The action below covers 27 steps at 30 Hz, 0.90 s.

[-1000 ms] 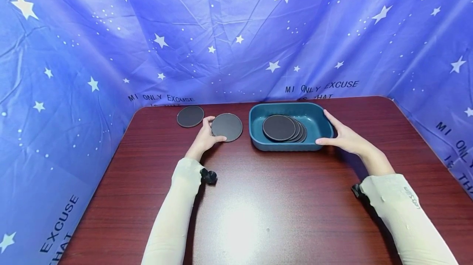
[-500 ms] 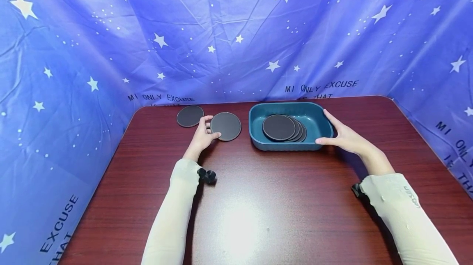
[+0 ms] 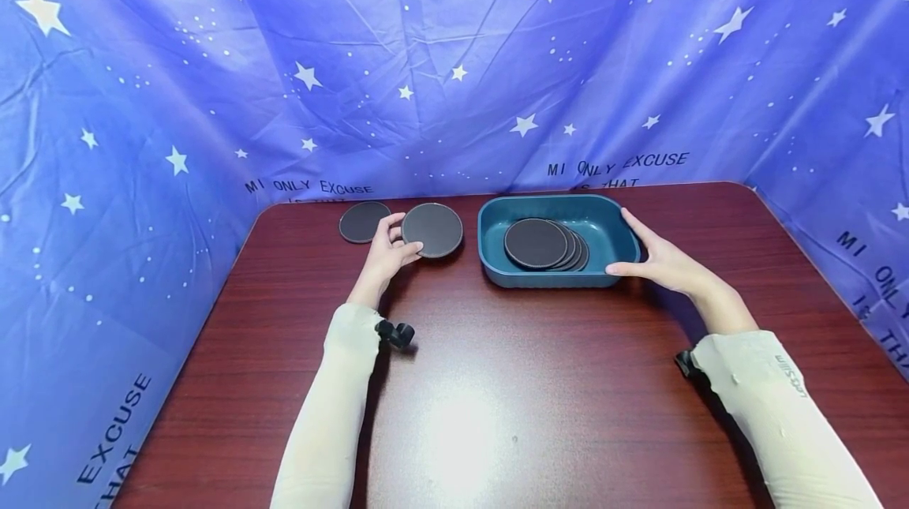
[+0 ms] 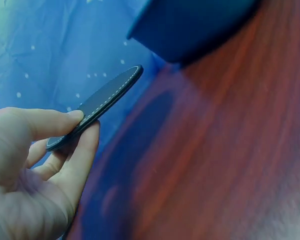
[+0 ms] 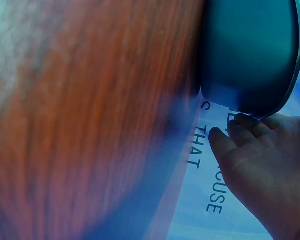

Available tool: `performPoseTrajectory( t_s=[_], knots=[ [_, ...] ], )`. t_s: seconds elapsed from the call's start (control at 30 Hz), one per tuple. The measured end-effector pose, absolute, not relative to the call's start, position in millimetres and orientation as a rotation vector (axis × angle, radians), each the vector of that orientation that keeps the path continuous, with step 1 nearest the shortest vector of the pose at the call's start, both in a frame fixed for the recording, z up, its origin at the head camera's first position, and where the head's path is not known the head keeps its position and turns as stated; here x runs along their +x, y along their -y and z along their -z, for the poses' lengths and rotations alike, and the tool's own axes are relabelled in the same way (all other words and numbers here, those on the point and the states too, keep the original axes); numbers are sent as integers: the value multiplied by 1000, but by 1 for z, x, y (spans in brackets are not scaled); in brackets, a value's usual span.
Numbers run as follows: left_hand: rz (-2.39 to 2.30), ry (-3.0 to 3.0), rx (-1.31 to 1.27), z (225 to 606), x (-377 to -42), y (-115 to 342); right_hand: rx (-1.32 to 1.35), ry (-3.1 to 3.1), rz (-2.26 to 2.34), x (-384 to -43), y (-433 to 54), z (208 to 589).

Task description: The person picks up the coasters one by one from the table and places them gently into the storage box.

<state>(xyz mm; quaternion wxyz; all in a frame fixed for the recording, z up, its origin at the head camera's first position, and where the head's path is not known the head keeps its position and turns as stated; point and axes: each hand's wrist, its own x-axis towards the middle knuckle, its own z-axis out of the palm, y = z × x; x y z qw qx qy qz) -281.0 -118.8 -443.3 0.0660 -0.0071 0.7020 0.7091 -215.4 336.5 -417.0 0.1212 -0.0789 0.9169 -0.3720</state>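
My left hand (image 3: 384,263) pinches a round black coaster (image 3: 432,231) by its left edge. In the left wrist view, the coaster (image 4: 110,94) shows pale stitching and hangs tilted over its shadow on the table, thumb on one face and fingers beneath. Another black coaster (image 3: 360,223) lies flat just behind that hand. To the right stands a teal rectangular dish (image 3: 547,281) with several overlapping coasters (image 3: 536,244) inside. My right hand (image 3: 663,263) holds the dish's right end, thumb on the near rim. Its fingers (image 5: 245,132) lie against the end wall in the right wrist view.
The dark red wooden table (image 3: 511,383) has rounded back corners. A blue star-printed cloth (image 3: 426,59) hangs close behind its back edge and along both sides. A bright light reflection lies on the table's front half.
My left hand has moved slightly left and back, raising the coaster and tilting it. The right hand and the dish have stayed in place.
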Motion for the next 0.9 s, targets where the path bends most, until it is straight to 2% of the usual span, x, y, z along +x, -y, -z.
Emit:
performPoseTrajectory(
  t_s=[0.37,0.9],
  knots=[
    [-2255,-1969,69,419,-279,98,-231,-2677,1089,-216,-337,418],
    [-2256,-1891,158,407,-278,51,-231,-2675,1101,-216,-337,419]
  ],
)
